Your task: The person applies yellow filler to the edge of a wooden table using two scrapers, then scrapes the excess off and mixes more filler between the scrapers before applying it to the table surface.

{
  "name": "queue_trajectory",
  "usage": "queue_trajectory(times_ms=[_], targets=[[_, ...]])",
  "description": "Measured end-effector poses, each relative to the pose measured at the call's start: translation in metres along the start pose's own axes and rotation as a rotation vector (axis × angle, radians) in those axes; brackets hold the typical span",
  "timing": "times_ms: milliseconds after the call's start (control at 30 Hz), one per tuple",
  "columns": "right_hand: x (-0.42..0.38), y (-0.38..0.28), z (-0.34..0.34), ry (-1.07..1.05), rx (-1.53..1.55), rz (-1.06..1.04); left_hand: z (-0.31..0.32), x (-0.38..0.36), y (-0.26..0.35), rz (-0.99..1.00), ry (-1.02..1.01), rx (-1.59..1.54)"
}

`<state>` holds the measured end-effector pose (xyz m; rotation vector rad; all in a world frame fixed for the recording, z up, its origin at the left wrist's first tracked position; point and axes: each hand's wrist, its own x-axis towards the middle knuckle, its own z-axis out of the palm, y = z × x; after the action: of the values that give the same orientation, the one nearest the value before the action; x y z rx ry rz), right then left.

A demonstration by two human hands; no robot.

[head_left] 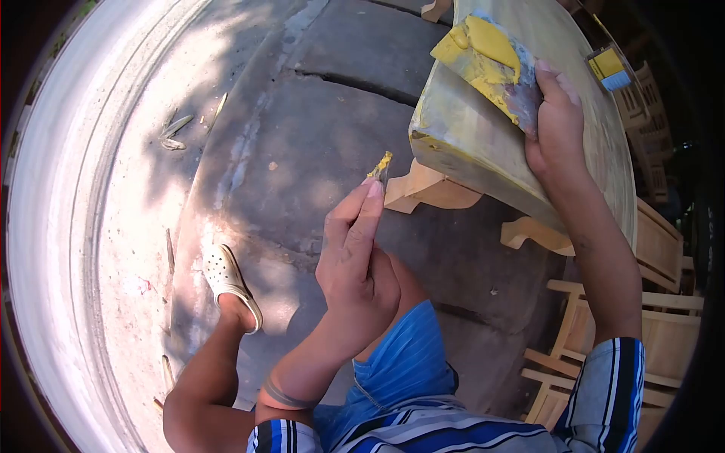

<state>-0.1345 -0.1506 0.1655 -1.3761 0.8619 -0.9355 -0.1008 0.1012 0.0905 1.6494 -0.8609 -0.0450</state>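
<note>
My left hand [355, 253] is closed on a small flat putty scraper [382, 167], held upright with yellow putty along its tip. My right hand [557, 121] grips a smeared flat plate [522, 102] carrying a thick lump of yellow putty [491, 41]. Beneath the plate is a large wooden furniture piece [483, 147] with yellowish smears over its top and side. Its near corner has darker yellow patches. The scraper is apart from both the wood and the plate.
Curved bare-wood legs [434, 189] jut out under the furniture piece. Pale wooden chairs or frames [668, 332] stand at the right. A yellow and blue can [608, 66] sits at the upper right. Concrete slabs [332, 128] have a gap between them. My foot wears a white clog [225, 273].
</note>
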Motion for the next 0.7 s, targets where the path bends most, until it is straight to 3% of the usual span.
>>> queue_trajectory(times_ms=[167,333,433,567,700], targets=[[-0.001,0.002,0.003,-0.039,0.065,-0.035,-0.013,0.002,0.013,-0.612,0.143,-0.865],[-0.005,-0.002,0.012,-0.021,0.086,0.0,-0.036,0.017,0.032,-0.718,0.2,-1.342],[-0.005,-0.001,0.008,-0.062,0.139,0.012,-0.048,0.021,0.03,-0.826,0.121,-1.569],[-0.014,-0.01,0.006,-0.137,0.265,0.082,-0.074,0.035,0.058,-0.663,0.123,-1.462],[-0.055,-0.016,-0.006,-0.273,0.458,0.148,-0.093,0.059,0.089,-0.184,0.192,-0.537]])
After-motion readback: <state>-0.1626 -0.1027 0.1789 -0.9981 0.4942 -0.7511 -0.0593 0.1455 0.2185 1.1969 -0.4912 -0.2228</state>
